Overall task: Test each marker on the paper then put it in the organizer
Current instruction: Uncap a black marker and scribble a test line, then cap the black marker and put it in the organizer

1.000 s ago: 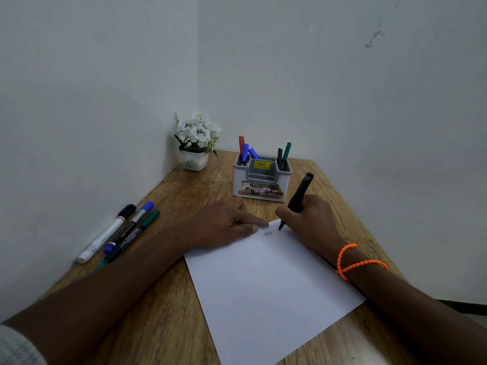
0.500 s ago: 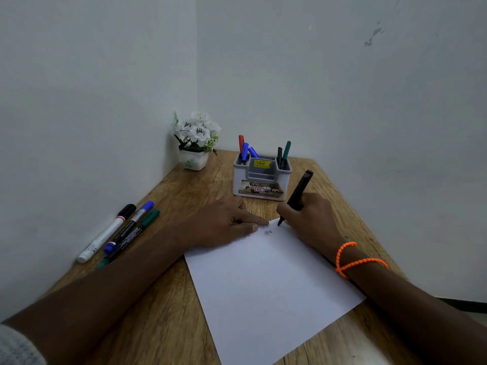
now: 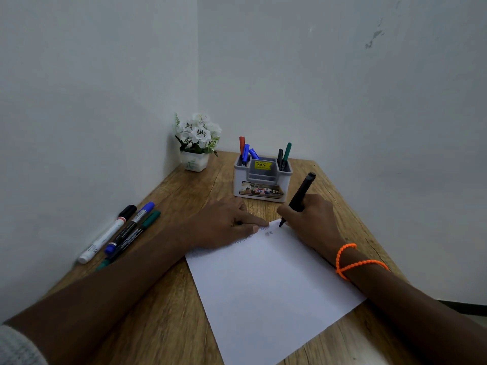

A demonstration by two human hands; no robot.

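Note:
A white sheet of paper (image 3: 266, 280) lies on the wooden table. My right hand (image 3: 313, 219) grips a black marker (image 3: 300, 196), its tip touching the paper's far corner beside small scribbles. My left hand (image 3: 224, 222) lies flat with straight fingers on the paper's far left edge, pressing it down. The grey organizer (image 3: 262, 184) stands just beyond both hands; red, blue, black and green markers stick out of it. On the table at the left lie three markers side by side: a white one with a black cap (image 3: 108, 234), a blue-capped one (image 3: 130, 226) and a green one (image 3: 137, 234).
A small white pot of white flowers (image 3: 196, 142) stands in the far corner where the two walls meet. The wooden table (image 3: 168, 306) narrows toward that corner. An orange beaded bracelet (image 3: 355, 260) circles my right wrist.
The black marker's tip has shifted slightly toward the paper's far corner with my right hand. My left hand has stayed in place.

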